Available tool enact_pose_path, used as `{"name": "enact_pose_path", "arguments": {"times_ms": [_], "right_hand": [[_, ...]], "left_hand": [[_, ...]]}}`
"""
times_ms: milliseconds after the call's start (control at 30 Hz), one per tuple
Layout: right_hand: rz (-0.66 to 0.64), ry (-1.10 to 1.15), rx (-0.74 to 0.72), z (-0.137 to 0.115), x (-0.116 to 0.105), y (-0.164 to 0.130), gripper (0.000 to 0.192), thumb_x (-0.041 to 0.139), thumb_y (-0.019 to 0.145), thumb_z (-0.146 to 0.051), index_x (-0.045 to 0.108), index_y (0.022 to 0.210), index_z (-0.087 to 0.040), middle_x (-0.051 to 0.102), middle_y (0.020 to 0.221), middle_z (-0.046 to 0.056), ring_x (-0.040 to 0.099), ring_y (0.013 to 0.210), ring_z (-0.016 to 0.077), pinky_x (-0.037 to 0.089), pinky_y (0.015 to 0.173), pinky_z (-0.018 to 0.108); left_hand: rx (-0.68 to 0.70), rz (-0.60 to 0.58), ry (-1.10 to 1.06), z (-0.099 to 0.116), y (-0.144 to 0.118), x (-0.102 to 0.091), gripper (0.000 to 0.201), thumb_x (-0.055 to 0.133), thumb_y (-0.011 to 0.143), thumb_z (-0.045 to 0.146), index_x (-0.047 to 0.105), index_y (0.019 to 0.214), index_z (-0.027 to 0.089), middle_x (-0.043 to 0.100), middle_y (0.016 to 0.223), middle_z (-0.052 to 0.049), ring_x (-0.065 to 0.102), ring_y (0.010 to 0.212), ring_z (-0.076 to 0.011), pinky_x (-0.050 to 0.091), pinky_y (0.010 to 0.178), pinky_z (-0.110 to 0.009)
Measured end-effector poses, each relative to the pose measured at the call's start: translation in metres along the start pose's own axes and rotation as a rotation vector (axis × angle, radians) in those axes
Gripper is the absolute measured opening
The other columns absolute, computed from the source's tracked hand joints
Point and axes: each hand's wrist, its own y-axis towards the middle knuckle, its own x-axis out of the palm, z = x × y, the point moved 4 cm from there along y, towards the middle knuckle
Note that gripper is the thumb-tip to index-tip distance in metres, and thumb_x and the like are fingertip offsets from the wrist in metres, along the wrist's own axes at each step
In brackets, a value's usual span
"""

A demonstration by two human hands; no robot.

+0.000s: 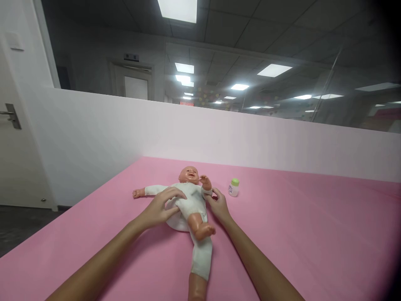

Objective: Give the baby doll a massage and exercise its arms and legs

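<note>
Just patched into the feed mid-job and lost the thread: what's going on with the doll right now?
A person is handling a baby doll that lies on its back on a pink table. The left hand rests on the doll's white clothing at the torso, and the right hand holds the doll's raised arm near the sleeve. One doll leg is bare and bent up. A small bottle with a green cap stands apart, beside the doll.

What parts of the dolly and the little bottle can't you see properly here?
Head view, the only one:
- Doll: the lower leg runs off the bottom edge, so that foot is cut off.
- Doll's tummy and hip: covered by the left hand.
- Doll's wrist: hidden under the right hand.
- Small bottle with green cap: its label is too small to read.
- White thing under the doll's hips: mostly hidden by the doll and left hand.
</note>
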Motion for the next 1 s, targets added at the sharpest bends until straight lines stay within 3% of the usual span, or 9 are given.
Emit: {"name": "enact_pose_path", "arguments": {"times_ms": [100,200,333,400,500,633,867,1000], "right_hand": [[0.041,0.0,0.008,0.002,-0.001,0.0,0.027,0.064,0.087,-0.044,0.07,0.098,-0.02,0.072,0.098,0.007,0.063,0.093,0.0255,0.051,0.078,0.035],[0.032,-0.092,-0.048,-0.004,0.0,-0.001,0.022,0.064,0.086,-0.041,0.071,0.093,-0.021,0.071,0.094,0.006,0.062,0.091,0.0245,0.049,0.076,0.034],[-0.064,-0.201,-0.186,-0.013,0.004,-0.002,0.023,0.068,0.078,-0.03,0.073,0.1,-0.024,0.071,0.104,0.006,0.06,0.101,0.0266,0.048,0.084,0.036],[-0.044,-0.196,-0.172,-0.011,0.003,-0.002,0.022,0.068,0.077,-0.029,0.073,0.098,-0.024,0.071,0.1,0.006,0.061,0.097,0.0262,0.048,0.082,0.036],[0.025,-0.121,-0.068,-0.004,0.001,0.0,0.018,0.065,0.082,-0.036,0.071,0.09,-0.021,0.07,0.088,0.005,0.062,0.087,0.0246,0.048,0.073,0.033],[0.063,-0.015,0.016,0.0,0.0,0.001,0.029,0.061,0.088,-0.046,0.069,0.095,-0.02,0.072,0.093,0.005,0.064,0.088,0.0243,0.05,0.075,0.034],[-0.04,-0.154,-0.141,-0.017,0.007,-0.003,0.019,0.071,0.078,-0.033,0.074,0.095,-0.026,0.071,0.097,0.006,0.062,0.095,0.0268,0.05,0.079,0.036],[-0.002,-0.135,-0.072,-0.012,0.005,-0.002,0.016,0.065,0.083,-0.036,0.071,0.091,-0.023,0.07,0.093,0.006,0.061,0.088,0.0247,0.048,0.074,0.034]], "left_hand": [[-0.011,-0.047,-0.015,0.001,-0.001,-0.001,0.021,0.061,0.091,0.022,0.067,0.111,0.025,0.068,0.119,-0.003,0.06,0.114,-0.0236,0.045,0.1,-0.034],[-0.084,0.031,0.012,-0.002,0.0,0.0,0.022,0.062,0.089,0.021,0.067,0.11,0.026,0.07,0.113,-0.002,0.061,0.105,-0.022,0.047,0.09,-0.032],[-0.188,0.132,0.025,-0.009,0.002,0.003,0.026,0.061,0.086,0.019,0.067,0.11,0.025,0.071,0.107,-0.001,0.061,0.096,-0.021,0.046,0.078,-0.03],[-0.202,0.141,0.021,-0.01,0.002,0.002,0.026,0.061,0.085,0.02,0.067,0.111,0.025,0.071,0.106,-0.001,0.061,0.093,-0.0209,0.046,0.076,-0.03],[-0.164,0.087,-0.004,-0.009,0.002,-0.001,0.025,0.061,0.086,0.022,0.068,0.111,0.024,0.071,0.11,-0.003,0.061,0.097,-0.0217,0.047,0.08,-0.031],[-0.09,-0.034,-0.059,-0.007,0.002,-0.003,0.023,0.06,0.09,0.027,0.069,0.112,0.024,0.069,0.117,-0.005,0.061,0.105,-0.0237,0.047,0.089,-0.033],[-0.213,0.111,-0.037,-0.017,0.002,0.0,0.027,0.063,0.086,0.023,0.067,0.112,0.024,0.071,0.112,-0.003,0.062,0.102,-0.0236,0.048,0.088,-0.034],[-0.186,0.09,-0.053,-0.017,0.002,-0.003,0.026,0.061,0.086,0.021,0.066,0.112,0.023,0.07,0.114,-0.004,0.062,0.104,-0.0239,0.048,0.09,-0.034]]}}
